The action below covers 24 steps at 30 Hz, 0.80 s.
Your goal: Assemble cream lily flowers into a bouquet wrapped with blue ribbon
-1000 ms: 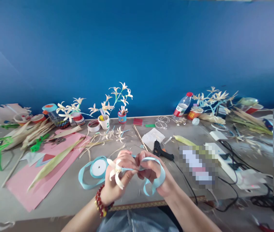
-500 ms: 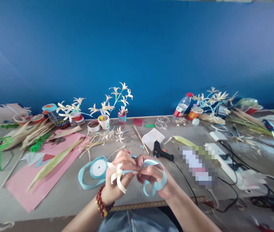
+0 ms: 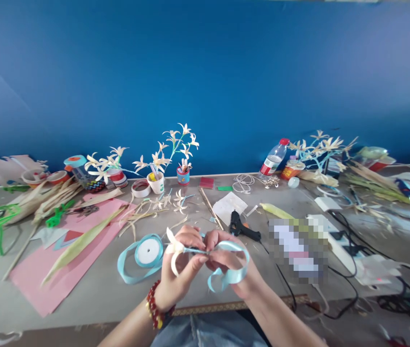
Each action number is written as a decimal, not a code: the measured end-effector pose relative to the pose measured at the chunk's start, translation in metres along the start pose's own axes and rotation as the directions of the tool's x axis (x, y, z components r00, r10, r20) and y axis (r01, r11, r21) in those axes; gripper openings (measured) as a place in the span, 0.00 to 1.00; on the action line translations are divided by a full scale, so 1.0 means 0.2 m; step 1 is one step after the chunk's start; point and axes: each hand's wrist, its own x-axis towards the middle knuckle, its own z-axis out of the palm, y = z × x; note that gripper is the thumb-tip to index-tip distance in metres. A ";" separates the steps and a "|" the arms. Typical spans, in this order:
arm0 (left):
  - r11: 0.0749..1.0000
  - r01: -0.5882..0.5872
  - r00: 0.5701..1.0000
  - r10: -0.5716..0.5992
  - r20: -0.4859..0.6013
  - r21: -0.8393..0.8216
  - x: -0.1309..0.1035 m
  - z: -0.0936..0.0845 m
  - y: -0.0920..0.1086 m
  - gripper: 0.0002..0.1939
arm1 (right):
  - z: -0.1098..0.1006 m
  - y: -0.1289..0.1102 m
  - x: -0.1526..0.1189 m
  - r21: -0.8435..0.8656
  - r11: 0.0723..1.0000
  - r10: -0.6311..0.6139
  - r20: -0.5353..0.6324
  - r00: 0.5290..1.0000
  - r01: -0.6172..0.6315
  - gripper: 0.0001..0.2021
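Fingers of my left hand [image 3: 181, 270] are closed on the thin blue stem of a cream flower [image 3: 174, 246], whose petals spread over the back of that hand. My right hand [image 3: 228, 260] meets it at the fingertips, pinching the far end of the stem together with light blue ribbon [image 3: 239, 273]. The ribbon loops around the right fingers and hangs below them. On the table left of my hands lies a ribbon spool [image 3: 148, 250] with a loose loop. Just where the ribbon meets the stem is partly hidden by the fingers.
A black glue gun [image 3: 243, 226] lies right of my hands, its cord running to the front edge. Pink paper [image 3: 53, 270] with husks is at the left. Flowers in cups [image 3: 156, 184] and a bottle [image 3: 273, 160] line the back. A power strip [image 3: 335, 248] sits at the right.
My left hand has turned, so the flower has swung up and to the left and more of the blue stem shows. The ribbon loop at my right hand has shifted slightly left.
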 end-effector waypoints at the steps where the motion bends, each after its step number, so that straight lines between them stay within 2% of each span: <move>1: 1.000 0.016 1.000 -0.016 -0.016 -0.017 -0.01 0.01 0.00 0.04 | 0.00 0.00 0.00 -0.064 0.996 -0.069 -0.012 0.998 0.068 0.08; 5: 0.998 0.033 0.998 -0.036 -0.058 -0.047 -0.04 0.02 -0.02 0.03 | 0.01 0.00 -0.02 -0.318 0.893 -0.328 0.021 0.944 0.318 0.07; 7: 0.998 0.046 0.997 -0.050 -0.065 -0.052 -0.04 0.02 -0.01 0.01 | 0.01 0.00 -0.02 -0.467 0.781 -0.442 0.058 0.895 0.415 0.06; 9: 0.998 0.051 0.997 -0.054 -0.063 -0.039 -0.03 0.02 0.00 0.01 | 0.01 0.00 -0.03 -0.588 0.632 -0.552 0.117 0.826 0.505 0.06; 11: 0.999 0.030 0.998 -0.031 -0.051 -0.028 -0.02 0.01 0.00 0.02 | 0.01 -0.01 -0.03 -0.638 0.508 -0.629 0.183 0.755 0.578 0.07; 14: 0.999 0.017 1.000 -0.018 -0.024 -0.048 -0.01 0.00 0.00 0.04 | 0.01 -0.01 -0.04 -0.638 0.415 -0.680 0.256 0.687 0.648 0.08; 17: 0.997 0.005 1.000 -0.006 -0.016 -0.081 -0.02 0.00 -0.01 0.06 | 0.01 -0.02 -0.05 -0.641 0.363 -0.691 0.302 0.656 0.677 0.09; 24: 0.993 -0.075 0.997 0.076 0.005 -0.088 -0.03 -0.02 -0.02 0.06 | 0.01 -0.02 -0.08 -0.667 0.319 -0.671 0.343 0.658 0.673 0.08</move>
